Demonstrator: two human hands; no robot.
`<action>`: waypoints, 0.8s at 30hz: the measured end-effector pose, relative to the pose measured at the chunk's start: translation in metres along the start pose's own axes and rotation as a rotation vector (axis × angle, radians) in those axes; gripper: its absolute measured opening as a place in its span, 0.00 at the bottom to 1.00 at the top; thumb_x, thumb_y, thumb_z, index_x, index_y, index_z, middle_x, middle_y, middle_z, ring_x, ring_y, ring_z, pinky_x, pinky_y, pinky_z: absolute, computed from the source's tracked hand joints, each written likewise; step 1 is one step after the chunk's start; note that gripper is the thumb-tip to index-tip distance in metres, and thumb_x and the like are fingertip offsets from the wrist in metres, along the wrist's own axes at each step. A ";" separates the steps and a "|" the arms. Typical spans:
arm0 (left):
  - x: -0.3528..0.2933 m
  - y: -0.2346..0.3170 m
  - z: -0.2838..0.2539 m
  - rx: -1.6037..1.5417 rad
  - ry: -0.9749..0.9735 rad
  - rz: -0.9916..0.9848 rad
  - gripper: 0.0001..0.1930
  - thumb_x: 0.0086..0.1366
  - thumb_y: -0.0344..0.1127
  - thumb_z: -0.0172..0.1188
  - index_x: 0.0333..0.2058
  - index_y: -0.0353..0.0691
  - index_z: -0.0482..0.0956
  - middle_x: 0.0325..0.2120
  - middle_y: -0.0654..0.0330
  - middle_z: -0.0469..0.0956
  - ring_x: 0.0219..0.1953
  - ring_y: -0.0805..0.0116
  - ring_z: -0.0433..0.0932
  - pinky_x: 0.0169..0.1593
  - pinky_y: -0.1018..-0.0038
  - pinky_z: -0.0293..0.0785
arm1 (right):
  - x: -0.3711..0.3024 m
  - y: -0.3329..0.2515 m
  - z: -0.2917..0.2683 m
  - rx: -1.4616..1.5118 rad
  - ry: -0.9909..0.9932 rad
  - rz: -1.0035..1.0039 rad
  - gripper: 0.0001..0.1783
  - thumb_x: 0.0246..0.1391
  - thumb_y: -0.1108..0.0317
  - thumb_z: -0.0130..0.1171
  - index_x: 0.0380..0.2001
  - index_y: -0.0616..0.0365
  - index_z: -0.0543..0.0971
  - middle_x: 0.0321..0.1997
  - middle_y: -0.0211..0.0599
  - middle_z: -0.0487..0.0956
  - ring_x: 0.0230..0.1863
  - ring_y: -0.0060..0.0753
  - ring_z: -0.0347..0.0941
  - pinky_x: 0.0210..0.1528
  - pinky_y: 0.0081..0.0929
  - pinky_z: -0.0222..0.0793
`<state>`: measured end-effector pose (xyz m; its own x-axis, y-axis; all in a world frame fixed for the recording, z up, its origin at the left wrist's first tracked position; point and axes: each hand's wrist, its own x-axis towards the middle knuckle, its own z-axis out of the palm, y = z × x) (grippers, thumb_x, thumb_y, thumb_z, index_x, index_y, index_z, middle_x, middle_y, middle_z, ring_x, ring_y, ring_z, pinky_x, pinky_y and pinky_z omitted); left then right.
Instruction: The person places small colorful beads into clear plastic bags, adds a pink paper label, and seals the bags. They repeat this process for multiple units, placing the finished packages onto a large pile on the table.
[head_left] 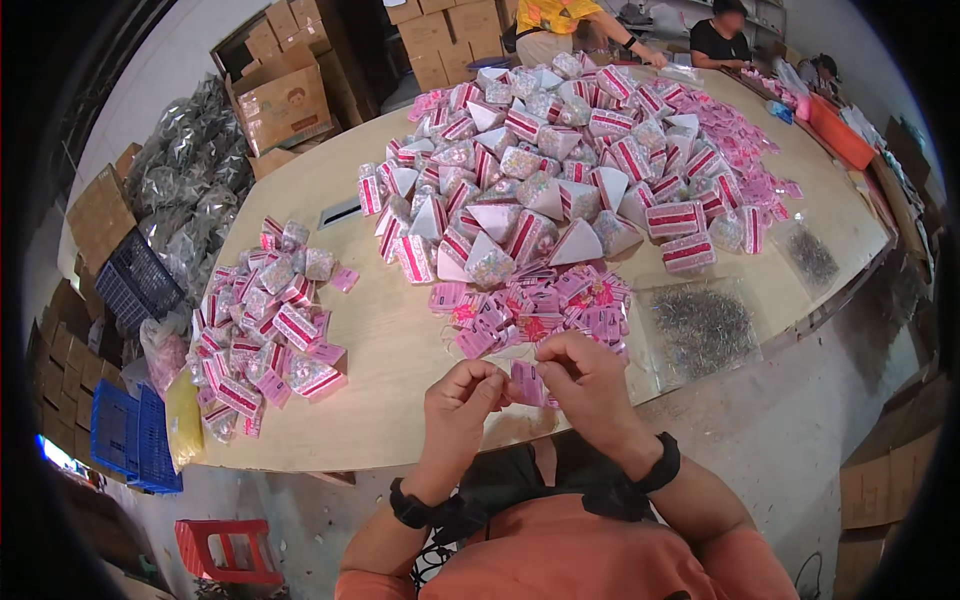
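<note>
In front of me, close to the table's near edge, a small pink tag (528,384) hangs between my hands. My right hand (588,385) pinches near its upper right corner. My left hand (463,398) is closed in a pinch beside the tag's left edge; whatever its fingertips hold is too small to make out. A heap of loose pink tags (560,305) lies just beyond my fingers. Behind it rises a big pile of wedge-shaped, cake-slice-like packages (530,160) with white, pink and speckled sides.
A smaller pile of wedge packages with pink tags (265,325) sits at left. Clear bags of small metal pieces (705,325) lie at right. More pink tags (735,140) cover the far right. Blue crates (135,435) and a red stool (228,551) stand by the table. Other people work across it.
</note>
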<state>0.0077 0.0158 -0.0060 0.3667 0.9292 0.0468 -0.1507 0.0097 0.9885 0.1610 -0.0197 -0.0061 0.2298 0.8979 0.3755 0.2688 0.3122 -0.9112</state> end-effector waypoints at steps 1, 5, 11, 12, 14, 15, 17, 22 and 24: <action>0.000 -0.001 0.000 0.002 0.001 0.011 0.04 0.61 0.28 0.49 0.31 0.35 0.72 0.25 0.59 0.77 0.26 0.76 0.73 0.31 0.81 0.68 | 0.000 0.001 0.000 -0.020 -0.014 -0.009 0.04 0.45 0.79 0.52 0.28 0.62 0.72 0.25 0.31 0.71 0.26 0.18 0.66 0.27 0.17 0.62; 0.001 -0.004 -0.001 0.051 -0.005 0.033 0.05 0.61 0.28 0.50 0.32 0.33 0.73 0.26 0.61 0.76 0.28 0.77 0.73 0.33 0.82 0.69 | -0.002 0.006 0.002 -0.060 -0.004 -0.029 0.04 0.45 0.79 0.53 0.28 0.62 0.72 0.25 0.29 0.71 0.25 0.16 0.65 0.26 0.15 0.61; -0.003 -0.004 0.004 0.387 -0.036 0.228 0.07 0.59 0.27 0.51 0.34 0.32 0.75 0.27 0.62 0.75 0.28 0.78 0.71 0.33 0.82 0.68 | 0.000 0.005 0.005 0.167 -0.060 0.198 0.03 0.46 0.76 0.53 0.27 0.60 0.72 0.21 0.25 0.70 0.19 0.12 0.63 0.20 0.13 0.59; -0.002 -0.003 0.003 0.466 -0.048 0.293 0.07 0.59 0.27 0.52 0.34 0.32 0.76 0.27 0.62 0.75 0.28 0.78 0.71 0.33 0.82 0.68 | 0.001 0.006 0.004 0.198 -0.062 0.212 0.03 0.46 0.76 0.53 0.27 0.60 0.72 0.21 0.25 0.70 0.18 0.12 0.63 0.19 0.12 0.59; -0.002 -0.006 -0.003 0.485 -0.049 0.230 0.06 0.59 0.26 0.51 0.33 0.32 0.75 0.29 0.62 0.74 0.28 0.78 0.71 0.33 0.83 0.69 | 0.001 0.007 0.002 0.259 -0.070 0.238 0.03 0.46 0.76 0.53 0.27 0.60 0.72 0.20 0.23 0.70 0.17 0.11 0.62 0.18 0.11 0.58; -0.002 -0.008 -0.006 0.494 -0.047 0.199 0.06 0.59 0.26 0.51 0.33 0.32 0.75 0.30 0.63 0.74 0.29 0.79 0.71 0.33 0.83 0.69 | 0.001 0.006 0.002 0.258 -0.082 0.235 0.03 0.46 0.76 0.53 0.27 0.60 0.72 0.20 0.23 0.70 0.17 0.11 0.63 0.18 0.11 0.58; -0.003 -0.011 -0.008 0.377 -0.035 0.153 0.06 0.59 0.27 0.51 0.34 0.32 0.74 0.30 0.63 0.74 0.28 0.79 0.71 0.33 0.83 0.68 | 0.002 0.003 0.001 0.256 -0.107 0.232 0.03 0.45 0.76 0.53 0.27 0.60 0.72 0.20 0.23 0.70 0.16 0.11 0.63 0.18 0.11 0.58; -0.004 -0.007 -0.004 0.216 -0.002 0.132 0.08 0.58 0.29 0.53 0.35 0.31 0.74 0.28 0.61 0.75 0.28 0.79 0.71 0.33 0.82 0.69 | 0.003 -0.005 0.002 0.183 -0.142 0.228 0.03 0.45 0.76 0.54 0.26 0.60 0.72 0.19 0.22 0.69 0.17 0.10 0.62 0.18 0.11 0.57; -0.002 -0.005 -0.005 0.270 -0.012 0.145 0.09 0.59 0.29 0.52 0.36 0.31 0.74 0.28 0.61 0.75 0.27 0.79 0.71 0.32 0.82 0.68 | 0.003 -0.007 0.003 0.159 -0.143 0.209 0.02 0.45 0.76 0.53 0.26 0.60 0.73 0.20 0.22 0.69 0.18 0.09 0.61 0.19 0.11 0.56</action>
<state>0.0037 0.0158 -0.0118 0.3700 0.9094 0.1900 0.0468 -0.2225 0.9738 0.1570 -0.0186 0.0010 0.1271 0.9789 0.1599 0.0774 0.1509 -0.9855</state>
